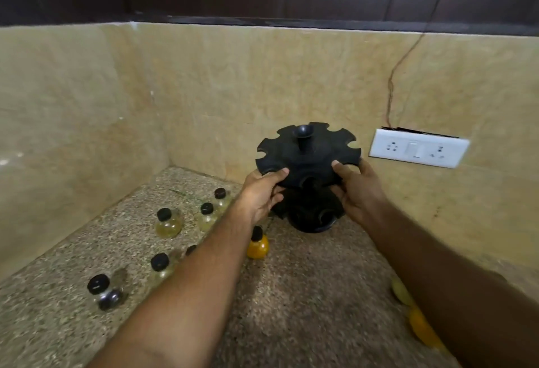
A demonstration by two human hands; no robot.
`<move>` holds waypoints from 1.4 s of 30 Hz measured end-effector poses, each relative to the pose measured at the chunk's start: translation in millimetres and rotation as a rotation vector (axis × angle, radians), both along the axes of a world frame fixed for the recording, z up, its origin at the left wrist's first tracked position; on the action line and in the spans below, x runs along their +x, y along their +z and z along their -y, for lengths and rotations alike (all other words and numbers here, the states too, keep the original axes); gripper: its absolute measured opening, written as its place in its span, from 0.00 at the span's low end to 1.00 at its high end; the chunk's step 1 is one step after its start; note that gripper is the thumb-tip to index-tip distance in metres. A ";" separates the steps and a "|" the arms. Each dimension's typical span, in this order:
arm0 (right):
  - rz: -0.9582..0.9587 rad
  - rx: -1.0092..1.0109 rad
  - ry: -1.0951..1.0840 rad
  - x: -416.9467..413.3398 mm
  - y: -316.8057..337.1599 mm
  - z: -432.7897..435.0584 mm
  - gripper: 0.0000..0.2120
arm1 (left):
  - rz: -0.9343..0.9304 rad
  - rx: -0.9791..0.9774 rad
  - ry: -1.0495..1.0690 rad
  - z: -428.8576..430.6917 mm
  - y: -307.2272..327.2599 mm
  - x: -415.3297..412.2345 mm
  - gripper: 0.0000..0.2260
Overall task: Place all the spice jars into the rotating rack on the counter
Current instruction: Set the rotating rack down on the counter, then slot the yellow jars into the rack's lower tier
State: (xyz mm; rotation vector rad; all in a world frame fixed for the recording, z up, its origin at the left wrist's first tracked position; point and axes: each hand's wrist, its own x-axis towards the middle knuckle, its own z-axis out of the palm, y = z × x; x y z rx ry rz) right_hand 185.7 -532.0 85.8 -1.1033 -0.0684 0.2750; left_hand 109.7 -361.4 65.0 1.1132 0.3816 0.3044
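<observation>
Black plastic rotating rack [308,160] with a notched top disc and a central knobbed post, standing on the speckled granite table [306,294] towards the far right, close to the beige stone back wall [204,90]. Left hand [262,195] clasped on the near-left rim of the top disc, thumb over the edge, fingers curled beneath. Right hand [357,189] clasped on the near-right rim the same way, grip of each pressed onto the disc. Every visible notch of the rack vacant.

Left of the rack, loose on the table, several small round glass jars with black caps, all upright:
- orange-filled jar [257,243] just beside the left forearm, near the rack's base;
- pale yellow jar [168,223] further left;
- two clear jars [207,216] [221,199] towards the far side, near the left wrist;
- clear jar [159,267] nearer, with another black cap [191,250] partly hidden behind the forearm;
- dark-filled jar [103,291] nearest, at far left.

At the near right, beside the right forearm, blurred yellow and orange shapes [420,324] against the wall; cannot tell what.

On the right wall, white switch plate [418,148] with two sockets, thin dark cable [408,55] rising from it.
</observation>
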 end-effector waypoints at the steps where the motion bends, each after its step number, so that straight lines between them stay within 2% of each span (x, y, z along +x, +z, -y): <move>1: -0.017 0.006 -0.026 -4.7 -8.9 17.2 0.20 | -0.018 0.007 -0.024 13.1 -7.7 1.0 0.09; 10: -0.172 0.028 -0.202 -51.8 -86.9 106.3 0.20 | -0.156 0.101 -0.213 84.4 -71.5 -11.4 0.12; 16: -0.182 -0.078 -0.259 -89.9 -116.8 113.1 0.13 | -0.253 0.110 -0.241 92.3 -105.8 -33.4 0.12; 20: -0.182 -0.093 -0.295 -105.1 -128.2 106.1 0.17 | -0.263 0.091 -0.224 88.4 -115.8 -43.0 0.15; 25: -0.228 -0.108 -0.293 -108.2 -131.6 101.0 0.17 | -0.250 0.088 -0.221 84.9 -119.9 -47.8 0.11; 28: -0.237 -0.215 -0.259 -108.5 -133.9 106.6 0.16 | -0.238 0.027 -0.226 91.4 -119.8 -57.1 0.12; 33: -0.288 -0.317 -0.245 -125.9 -149.0 132.5 0.14 | -0.272 -0.164 -0.473 114.9 -139.6 -89.0 0.17; 35: -0.311 -0.349 -0.247 -133.7 -154.9 146.9 0.13 | -0.314 -0.176 -0.583 128.2 -150.1 -98.8 0.18; 39: -0.342 -0.580 -0.308 -140.5 -167.4 184.0 0.07 | -0.395 0.085 -0.746 167.5 -165.3 -101.2 0.16; 42: -0.281 -0.837 -0.321 -137.1 -178.4 213.0 0.13 | -0.444 0.390 -0.731 196.0 -180.2 -87.0 0.15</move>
